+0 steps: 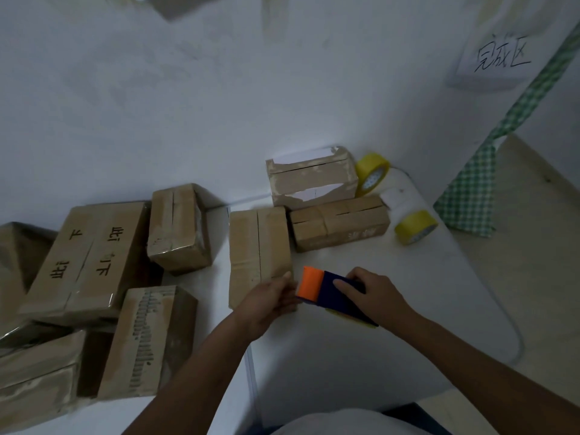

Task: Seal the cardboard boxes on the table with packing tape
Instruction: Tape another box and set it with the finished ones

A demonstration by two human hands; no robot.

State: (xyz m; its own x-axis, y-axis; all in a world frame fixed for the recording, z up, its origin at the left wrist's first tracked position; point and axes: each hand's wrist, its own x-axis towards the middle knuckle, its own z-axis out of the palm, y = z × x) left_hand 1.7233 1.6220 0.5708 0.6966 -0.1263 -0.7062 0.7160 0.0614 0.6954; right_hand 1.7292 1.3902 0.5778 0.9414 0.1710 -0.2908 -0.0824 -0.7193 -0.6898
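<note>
Right hand point(373, 293) grips the tape dispenser point(332, 293) (orange front, blue body) beside the box point(257, 246); left hand point(266, 301) holds that box's near end.

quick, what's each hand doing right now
Left hand: grips the near end of the cardboard box.
Right hand: holds the tape dispenser at that end.

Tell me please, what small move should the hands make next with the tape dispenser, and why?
Probably draw the tape dispenser along the seam of the box toward its far end. The right hand grips the dispenser at the box's near end, the left hand holds that end, and the seam appears untaped, though the dim picture leaves this unsure.
</note>
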